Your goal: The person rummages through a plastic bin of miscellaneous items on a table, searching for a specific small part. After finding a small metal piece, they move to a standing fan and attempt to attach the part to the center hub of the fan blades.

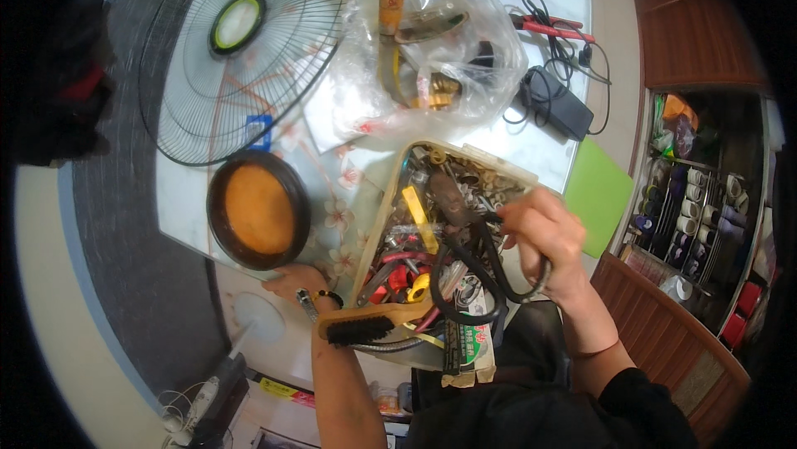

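Observation:
My right hand (544,233) is closed round a thick black cord (469,270), which hangs in loops over a plastic bin (365,266) packed with hardware. Inside the bin lie a yellow bar (420,218), a rusty metal piece (448,198), red and yellow parts and many small metal bits. My left hand (290,279) is at the table edge, against or just below a dark round bowl (214,229) with an orange-brown inside; its fingers are mostly hidden. A wooden-backed brush (361,328) with black bristles lies across the bin's near edge, close to my left wrist.
A wire fan guard (241,104) occupies the far left of the table. Behind the bin sits a clear plastic bag (481,112) of tools. To the right are a black power adapter (558,104), red-handled pliers (554,30) and a green board (596,196). A torn printed box (471,353) stands nearby.

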Available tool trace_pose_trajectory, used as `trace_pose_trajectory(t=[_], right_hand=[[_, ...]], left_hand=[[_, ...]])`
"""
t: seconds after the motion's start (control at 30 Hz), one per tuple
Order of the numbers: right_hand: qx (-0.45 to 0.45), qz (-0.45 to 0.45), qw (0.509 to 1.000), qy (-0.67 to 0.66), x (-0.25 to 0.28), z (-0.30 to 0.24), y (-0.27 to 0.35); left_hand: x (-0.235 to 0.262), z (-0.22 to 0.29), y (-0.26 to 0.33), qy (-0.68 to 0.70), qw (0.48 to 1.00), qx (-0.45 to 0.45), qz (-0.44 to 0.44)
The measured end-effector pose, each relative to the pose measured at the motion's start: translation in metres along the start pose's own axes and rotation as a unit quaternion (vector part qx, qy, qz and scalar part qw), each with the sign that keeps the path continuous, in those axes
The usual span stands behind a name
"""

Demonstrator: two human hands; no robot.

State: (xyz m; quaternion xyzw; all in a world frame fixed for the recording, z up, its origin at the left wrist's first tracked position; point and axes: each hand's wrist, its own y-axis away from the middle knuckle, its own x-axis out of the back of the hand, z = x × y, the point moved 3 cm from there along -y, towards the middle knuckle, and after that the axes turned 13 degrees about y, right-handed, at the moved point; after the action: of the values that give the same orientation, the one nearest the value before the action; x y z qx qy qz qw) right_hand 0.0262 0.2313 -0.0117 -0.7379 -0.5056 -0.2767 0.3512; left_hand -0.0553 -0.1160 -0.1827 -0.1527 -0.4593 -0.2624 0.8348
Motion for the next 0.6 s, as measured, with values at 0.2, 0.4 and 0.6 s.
trace_pose_trajectory(t=[0.2,0.4,0.6], right_hand=[[-0.038,-0.026,0.997,0.055,0.015,-0.009,-0.007],[-0.053,-0.048,0.991,0.114,0.035,-0.006,0.003],[-0.017,0.060,0.998,0.015,0.028,-0.017,0.012]], left_hand=[[0.004,0.008,0.002,0.008,1.000,0.006,-0.003],[0.003,0.008,0.004,0.016,1.000,0.018,0.011],[0.002,0.004,0.001,0.013,1.000,0.007,0.008]])
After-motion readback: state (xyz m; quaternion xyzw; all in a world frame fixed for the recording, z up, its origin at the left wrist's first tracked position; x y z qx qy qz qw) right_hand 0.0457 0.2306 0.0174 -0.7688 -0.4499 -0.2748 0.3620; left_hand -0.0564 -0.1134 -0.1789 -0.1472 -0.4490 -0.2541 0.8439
